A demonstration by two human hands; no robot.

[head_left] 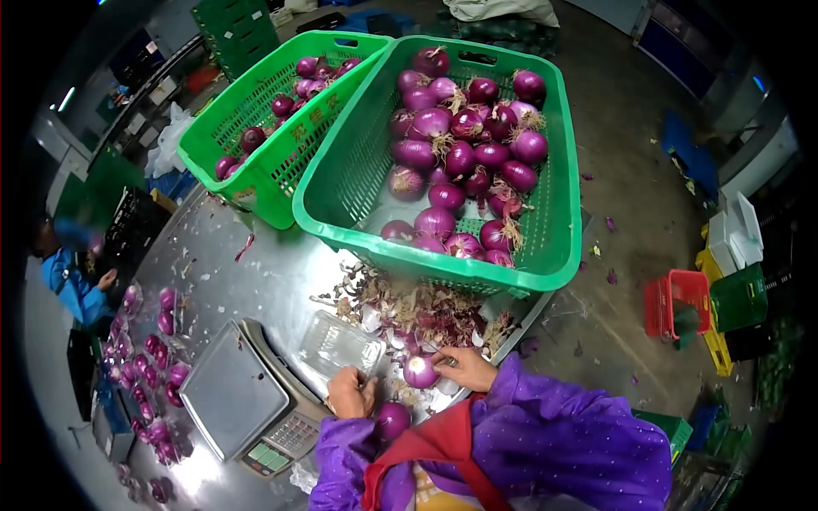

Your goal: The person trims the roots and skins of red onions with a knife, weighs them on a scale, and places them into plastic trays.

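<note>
My right hand (467, 369) has its fingers closed at the side of a red onion (420, 372), just above the metal table. My left hand (352, 393) is curled closed to the left of that onion and apart from it; whatever its fingers hold, if anything, is hidden. A second red onion (393, 420) lies close to my body, right of my left hand. Just beyond my left hand sits a clear plastic tray (341, 345). Dry onion skins (426, 311) are heaped beyond the onion in my right hand.
A large green crate (341, 200) of red onions stands at the table's far side, beside a lighter green crate (285, 170) of onions. A scale (234, 392) is on the left. Several packed onions (153, 375) lie farther left, near a person in a blue sleeve (72, 285).
</note>
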